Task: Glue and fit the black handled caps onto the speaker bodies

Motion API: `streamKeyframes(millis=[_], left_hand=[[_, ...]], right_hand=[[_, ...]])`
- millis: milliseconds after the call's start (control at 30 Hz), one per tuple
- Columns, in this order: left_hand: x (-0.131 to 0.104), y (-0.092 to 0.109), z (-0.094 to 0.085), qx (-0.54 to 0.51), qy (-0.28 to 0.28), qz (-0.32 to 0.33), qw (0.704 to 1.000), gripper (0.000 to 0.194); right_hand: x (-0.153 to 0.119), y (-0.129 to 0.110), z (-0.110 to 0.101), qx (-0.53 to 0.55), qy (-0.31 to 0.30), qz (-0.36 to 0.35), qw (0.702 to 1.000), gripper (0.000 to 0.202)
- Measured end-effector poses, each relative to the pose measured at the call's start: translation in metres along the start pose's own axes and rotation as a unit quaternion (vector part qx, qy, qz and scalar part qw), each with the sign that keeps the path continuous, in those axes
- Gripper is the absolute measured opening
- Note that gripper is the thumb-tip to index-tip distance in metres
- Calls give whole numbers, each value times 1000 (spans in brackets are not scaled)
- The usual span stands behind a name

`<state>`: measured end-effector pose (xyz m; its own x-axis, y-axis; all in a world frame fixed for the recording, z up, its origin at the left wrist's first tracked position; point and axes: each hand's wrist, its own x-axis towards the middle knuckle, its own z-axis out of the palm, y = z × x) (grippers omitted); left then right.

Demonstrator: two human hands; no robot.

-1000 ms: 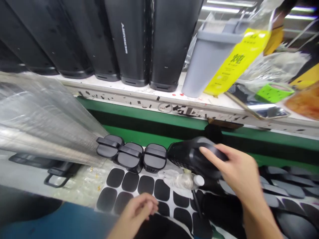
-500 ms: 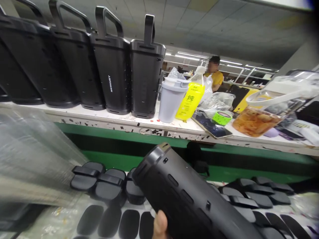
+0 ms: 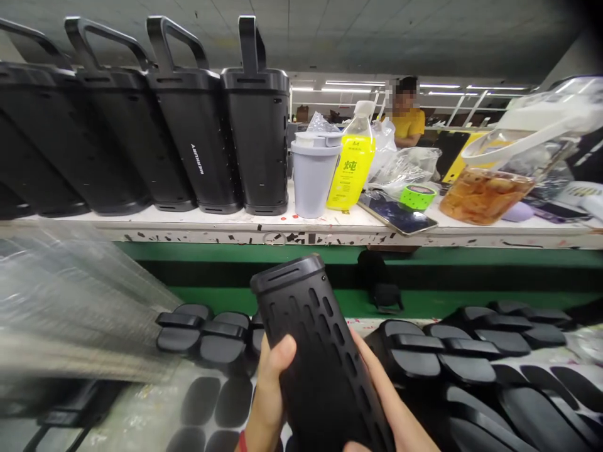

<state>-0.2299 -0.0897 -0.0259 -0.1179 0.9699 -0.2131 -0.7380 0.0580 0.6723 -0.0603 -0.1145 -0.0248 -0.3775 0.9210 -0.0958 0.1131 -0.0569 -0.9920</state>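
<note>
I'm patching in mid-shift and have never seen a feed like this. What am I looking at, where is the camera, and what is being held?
There is no machine here. The one camera sits on a person's head and looks forward and down, so the two hands at the bottom edge are that person's own.

The left hand and right hand together grip a tall black housing with slotted holes down its side, tilted with its top end away from the camera.

On the surface below lie rows of black caps and flat dark pads, with clear plastic sheeting on the left.

Behind a green belt, a white shelf carries a row of finished black units with handles, a grey cup, a yellow bottle, green tape and a food container. Another person in a yellow shirt sits far behind.
</note>
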Motion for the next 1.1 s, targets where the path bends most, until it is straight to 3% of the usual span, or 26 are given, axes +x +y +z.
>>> streamKeyframes(millis=[100,233,433,567,667,833,900,1000,1100], left_hand=[[4,6,2,34,4,-11,999,53],[9,7,3,50,1,-34,998,65],[13,2,5,124,-37,34,991,43],[16,5,11,130,-59,25,989,34],[13,13,19,133,-81,54,986,35],[3,27,38,159,-108,191,963,74],[5,31,44,164,-125,239,949,80],[13,36,48,160,-125,235,951,67],[23,38,47,107,-77,171,976,54]], right_hand=[[5,-12,7,21,-51,45,997,107],[4,-7,5,12,-28,71,997,106],[2,1,9,49,52,83,994,105],[0,-3,10,33,97,100,990,100],[1,0,7,32,94,61,993,95],[15,8,0,-18,82,-44,995,82],[21,6,-4,-42,89,-61,993,76],[27,2,-9,-28,96,-72,992,69],[26,0,-15,8,80,-99,992,60]])
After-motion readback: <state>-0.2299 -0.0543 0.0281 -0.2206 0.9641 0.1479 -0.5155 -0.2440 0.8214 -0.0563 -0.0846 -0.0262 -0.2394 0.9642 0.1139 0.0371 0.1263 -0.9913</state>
